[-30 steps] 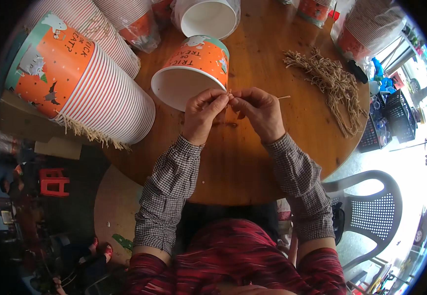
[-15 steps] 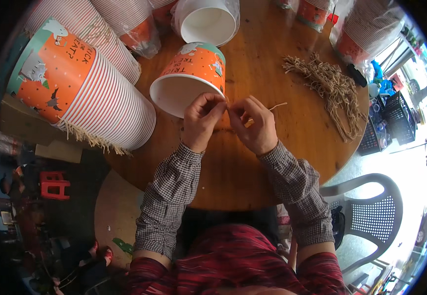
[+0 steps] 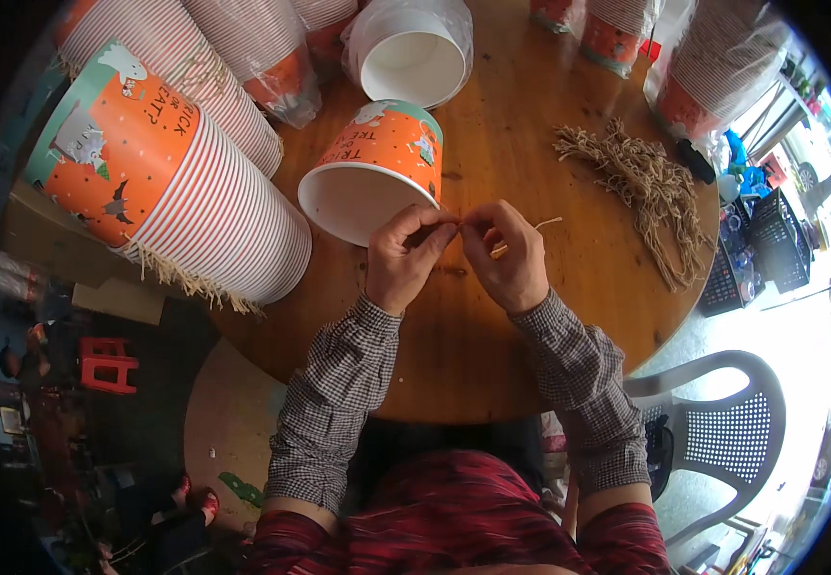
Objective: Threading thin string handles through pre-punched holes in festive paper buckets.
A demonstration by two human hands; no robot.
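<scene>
An orange paper bucket (image 3: pixel 377 144) with a green base band and a white rim lies on its side, its mouth facing me. Just beside its rim, my left hand (image 3: pixel 404 254) is closed in a pinch, thumb against forefinger. My right hand (image 3: pixel 508 254) pinches close to it, the fingertips of both hands almost meeting on a thin twine cord. The cord's loose end (image 3: pixel 550 221) sticks out past my right hand's knuckles. Most of the cord is hidden by my fingers. A bundle of tan twine cords (image 3: pixel 640 187) lies to the right.
A long nested stack of printed paper buckets (image 3: pixel 214 206) lies at the left, with cord ends hanging below. More stacks in clear plastic stand behind, including a white-mouthed bucket (image 3: pixel 413 69) and wrapped buckets (image 3: pixel 722 72) at far right. A grey plastic chair (image 3: pixel 727 436) stands right of the table.
Both hands stay pinched together and have shifted slightly right of the bucket rim. The whole view has moved a little, so the table things sit lower.
</scene>
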